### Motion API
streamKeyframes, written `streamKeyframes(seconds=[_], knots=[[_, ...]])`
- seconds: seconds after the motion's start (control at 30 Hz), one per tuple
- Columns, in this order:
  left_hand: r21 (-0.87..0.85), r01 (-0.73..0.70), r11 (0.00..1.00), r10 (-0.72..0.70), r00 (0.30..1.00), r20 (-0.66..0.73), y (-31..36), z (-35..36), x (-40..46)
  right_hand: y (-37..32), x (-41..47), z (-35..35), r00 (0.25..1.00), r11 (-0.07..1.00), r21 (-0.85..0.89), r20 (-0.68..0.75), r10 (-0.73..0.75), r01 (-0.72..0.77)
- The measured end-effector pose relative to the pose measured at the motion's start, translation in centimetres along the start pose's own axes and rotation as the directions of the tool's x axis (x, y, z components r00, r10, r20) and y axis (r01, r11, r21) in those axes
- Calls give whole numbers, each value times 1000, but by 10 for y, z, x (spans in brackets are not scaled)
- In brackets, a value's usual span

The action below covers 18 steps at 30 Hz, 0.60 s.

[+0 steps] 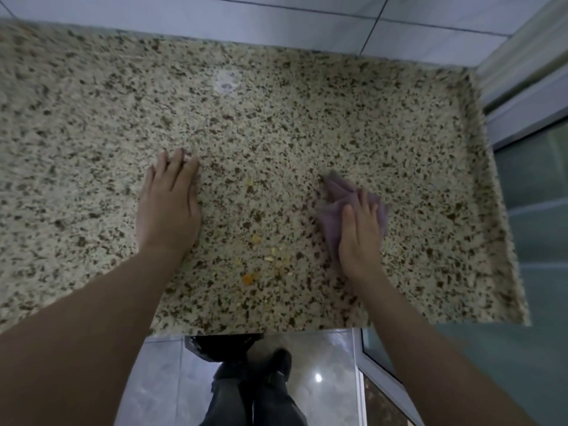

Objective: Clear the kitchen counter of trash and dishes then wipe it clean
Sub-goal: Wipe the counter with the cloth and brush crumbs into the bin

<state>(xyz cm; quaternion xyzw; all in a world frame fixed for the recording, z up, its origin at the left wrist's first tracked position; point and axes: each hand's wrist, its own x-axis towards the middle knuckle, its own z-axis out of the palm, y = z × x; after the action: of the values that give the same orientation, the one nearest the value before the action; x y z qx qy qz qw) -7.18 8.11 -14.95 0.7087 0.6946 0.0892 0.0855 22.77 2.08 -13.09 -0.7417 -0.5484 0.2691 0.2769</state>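
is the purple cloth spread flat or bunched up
Bunched up: the purple cloth shows creased folds, crumpled under the flat right hand on the granite counter.

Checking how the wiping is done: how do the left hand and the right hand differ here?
The left hand lies flat and bare on the granite counter, while the right hand presses a purple cloth under its fingers. The left hand reaches farther from the counter's front edge; the right hand sits nearer it. Both are palm down, fingers straight, either side of the orange crumbs.
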Motion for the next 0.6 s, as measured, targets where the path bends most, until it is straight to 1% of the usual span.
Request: streamKeyframes(seconds=[0.03, 0.07, 0.17, 0.27, 0.37, 0.43, 0.5, 0.57, 0.6], knots=[[-1, 1, 1000, -1, 1000, 3, 0, 0, 0, 1, 22, -1, 1000, 999, -48, -4, 16, -16], [-8, 2, 1000, -2, 1000, 4, 1, -1, -1, 1, 43, -3, 1000, 996, -84, -2, 2, -2], [-18, -4, 1000, 4, 1000, -1, 3, -4, -1, -8, 112, -1, 989, 980, -145, 61, -131, 139], [-15, -7, 1000, 8, 1000, 7, 3, -5, 0, -25, 174, 13, 960, 924, -264, 125, -252, 277], [-8, -8, 1000, 8, 1000, 25, 3, -5, 0, -42, 213, 32, 930, 866, -345, 205, -307, 362], [1, -5, 1000, 5, 999, 33, 2, -5, 0, -54, 225, 41, 909, 845, -354, 263, -323, 402], [8, -4, 1000, 4, 999, 36, 2, -5, 0, -63, 210, 44, 858, 802, -334, 333, -391, 495], [13, -4, 1000, 3, 999, 41, 1, -5, 1, -67, 170, 48, 762, 732, -278, 432, -483, 622], [17, -6, 1000, 5, 999, 46, 1, -5, 0, -65, 143, 50, 722, 719, -239, 484, -495, 653]])
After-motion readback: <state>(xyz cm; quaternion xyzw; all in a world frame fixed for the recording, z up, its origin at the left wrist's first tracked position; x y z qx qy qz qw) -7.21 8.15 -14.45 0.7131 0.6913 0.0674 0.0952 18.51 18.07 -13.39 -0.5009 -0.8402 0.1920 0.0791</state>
